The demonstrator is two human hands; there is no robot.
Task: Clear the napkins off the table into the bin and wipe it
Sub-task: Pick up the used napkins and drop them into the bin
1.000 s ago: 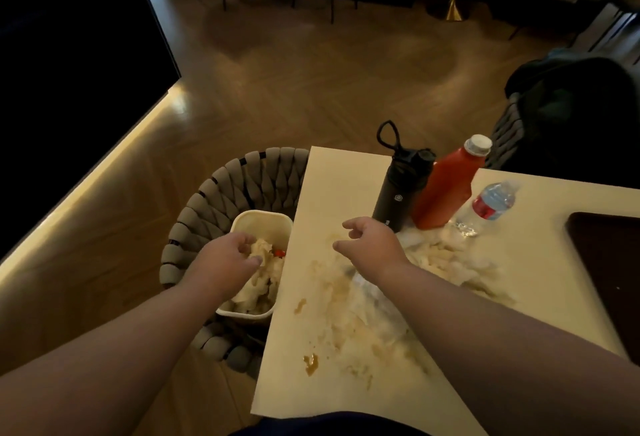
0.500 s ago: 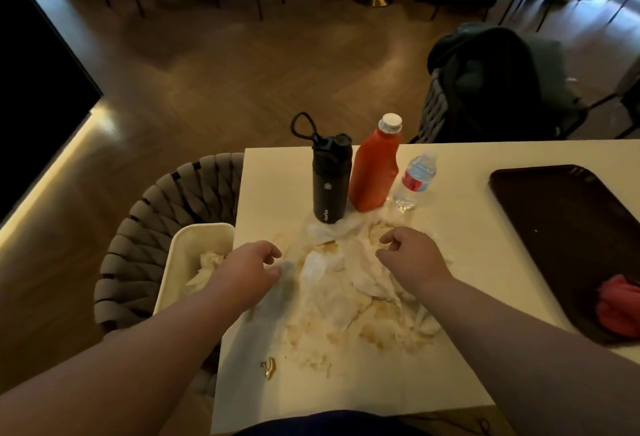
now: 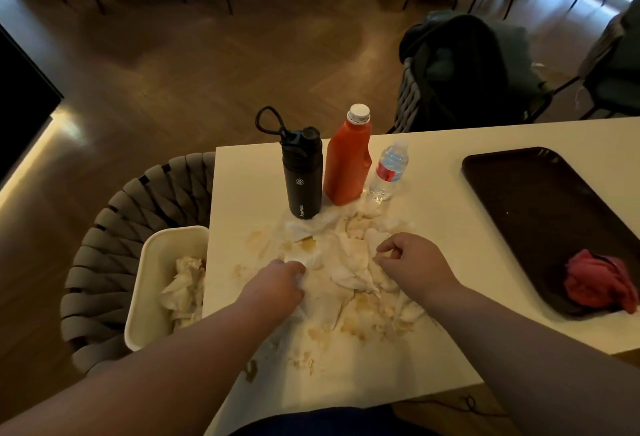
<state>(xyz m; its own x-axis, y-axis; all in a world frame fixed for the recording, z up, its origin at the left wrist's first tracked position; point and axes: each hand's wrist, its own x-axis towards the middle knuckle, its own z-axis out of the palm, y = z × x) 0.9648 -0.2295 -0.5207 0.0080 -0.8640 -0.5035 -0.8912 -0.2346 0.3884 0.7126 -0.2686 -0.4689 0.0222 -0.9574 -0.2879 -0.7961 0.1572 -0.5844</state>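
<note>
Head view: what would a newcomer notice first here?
A heap of stained napkins covers the middle of the table, with the left hand and right hand gripping it. A bin holding more sits off the table's left edge. Three bottles stand behind the heap, and a red cloth lies on a dark tray at right.

The crumpled white paper napkins (image 3: 349, 262) look thin, creased and blotched with brown damp stains, while the pale cream rectangular table (image 3: 433, 228) is smooth with a faint satin sheen. The tall black flask (image 3: 303, 179) has a matt, seemingly metal body, the red squeeze bottle (image 3: 346, 165) is dull plastic with a ribbed white cap, and the small clear water bottle (image 3: 388, 172) is glossy plastic. The off-white bin (image 3: 145, 273) is smooth plastic, the grey chair (image 3: 100, 255) thick woven strapping, the rumpled red cloth (image 3: 599, 283) soft fabric, the dark brown tray (image 3: 554, 214) smooth, and the brown wood floor (image 3: 207, 65) polished.
</note>
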